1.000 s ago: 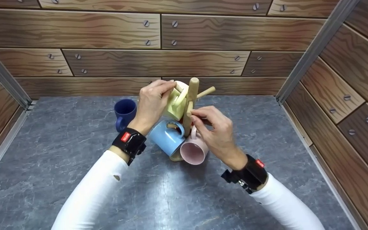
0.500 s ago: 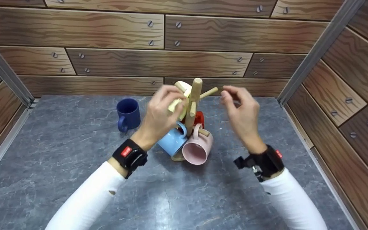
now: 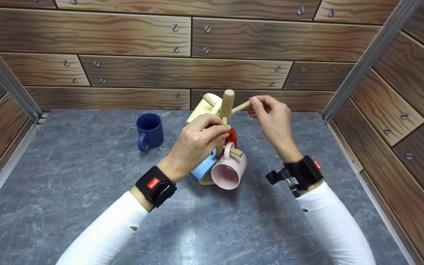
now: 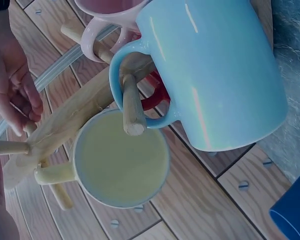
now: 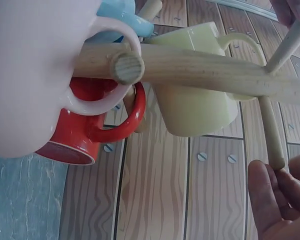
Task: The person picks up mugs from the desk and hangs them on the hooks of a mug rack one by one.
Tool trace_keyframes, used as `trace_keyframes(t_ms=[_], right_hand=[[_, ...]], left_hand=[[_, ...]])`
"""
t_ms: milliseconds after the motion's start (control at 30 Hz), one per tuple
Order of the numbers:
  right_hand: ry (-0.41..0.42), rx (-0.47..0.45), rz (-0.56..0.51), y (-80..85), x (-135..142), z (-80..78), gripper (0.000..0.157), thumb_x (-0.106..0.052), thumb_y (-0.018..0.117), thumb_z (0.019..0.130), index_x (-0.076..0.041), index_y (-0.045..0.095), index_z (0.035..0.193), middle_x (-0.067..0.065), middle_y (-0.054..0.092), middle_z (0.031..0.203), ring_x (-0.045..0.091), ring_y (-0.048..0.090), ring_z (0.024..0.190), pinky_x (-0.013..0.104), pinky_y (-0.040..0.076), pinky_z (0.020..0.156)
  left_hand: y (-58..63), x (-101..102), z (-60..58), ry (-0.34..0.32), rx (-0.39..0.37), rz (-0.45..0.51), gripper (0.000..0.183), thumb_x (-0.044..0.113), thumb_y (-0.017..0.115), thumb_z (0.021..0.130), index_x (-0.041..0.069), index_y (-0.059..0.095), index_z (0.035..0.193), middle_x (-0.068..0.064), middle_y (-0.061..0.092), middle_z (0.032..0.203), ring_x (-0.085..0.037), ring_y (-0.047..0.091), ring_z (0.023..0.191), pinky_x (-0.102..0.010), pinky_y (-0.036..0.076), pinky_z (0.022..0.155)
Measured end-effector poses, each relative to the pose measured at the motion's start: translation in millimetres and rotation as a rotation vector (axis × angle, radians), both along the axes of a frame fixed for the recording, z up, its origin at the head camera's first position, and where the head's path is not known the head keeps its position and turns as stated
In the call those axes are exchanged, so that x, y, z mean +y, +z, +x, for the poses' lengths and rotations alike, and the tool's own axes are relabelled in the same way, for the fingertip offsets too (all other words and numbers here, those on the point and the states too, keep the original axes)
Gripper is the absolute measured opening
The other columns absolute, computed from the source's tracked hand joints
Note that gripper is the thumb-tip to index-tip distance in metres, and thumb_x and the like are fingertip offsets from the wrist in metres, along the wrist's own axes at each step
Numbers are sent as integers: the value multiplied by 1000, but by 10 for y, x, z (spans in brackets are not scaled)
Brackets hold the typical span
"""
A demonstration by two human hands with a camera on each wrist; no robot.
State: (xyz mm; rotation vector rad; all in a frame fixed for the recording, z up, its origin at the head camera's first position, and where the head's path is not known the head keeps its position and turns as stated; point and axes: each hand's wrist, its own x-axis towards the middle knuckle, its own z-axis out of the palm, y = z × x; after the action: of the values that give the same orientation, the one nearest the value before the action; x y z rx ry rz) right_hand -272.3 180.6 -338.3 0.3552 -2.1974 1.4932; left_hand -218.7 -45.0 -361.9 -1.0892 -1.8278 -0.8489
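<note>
A wooden mug tree (image 3: 228, 101) stands near the back of the table, mugs on its pegs. My left hand (image 3: 200, 141) pinches the upper front peg (image 4: 7, 146). The fingers of my right hand (image 3: 275, 121) hold the tip of the upper right peg (image 5: 272, 135). By its handle, a pale yellow mug (image 4: 122, 160) hangs on the upper left peg. Lower down hang a light blue mug (image 4: 220, 75), a pink mug (image 3: 232, 169) and a red mug (image 5: 80, 132). The left hand partly hides the light blue mug in the head view.
A dark blue mug (image 3: 152, 129) stands upright on the grey table (image 3: 87, 165), left of the tree. Wood-patterned walls (image 3: 134, 36) close off the back and sides, with metal strips (image 3: 359, 59) along the corners.
My left hand has moved from beside the yellow mug to the front peg. The right hand has let go of that front peg and shifted right and up to the right-hand peg.
</note>
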Motion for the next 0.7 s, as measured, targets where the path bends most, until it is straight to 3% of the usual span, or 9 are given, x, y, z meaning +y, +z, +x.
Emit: trace_keyframes(t_ms=[267, 700], right_hand=[[31, -50, -20, 26, -4, -45, 22, -16, 67, 101, 5, 75, 104, 16, 75, 88, 10, 72, 70, 26, 62, 68], [33, -14, -86, -43, -20, -33, 20, -14, 67, 99, 5, 74, 98, 10, 74, 80, 10, 71, 68, 24, 61, 67]], left_hand=[[-8, -2, -20, -10, 31, 17, 15, 4, 78, 92, 3, 80, 107, -11, 68, 104, -23, 67, 97, -25, 56, 92], [-38, -51, -30, -10, 48, 51, 15, 3, 78, 91, 3, 81, 106, -10, 69, 104, -20, 68, 97, -24, 57, 89]])
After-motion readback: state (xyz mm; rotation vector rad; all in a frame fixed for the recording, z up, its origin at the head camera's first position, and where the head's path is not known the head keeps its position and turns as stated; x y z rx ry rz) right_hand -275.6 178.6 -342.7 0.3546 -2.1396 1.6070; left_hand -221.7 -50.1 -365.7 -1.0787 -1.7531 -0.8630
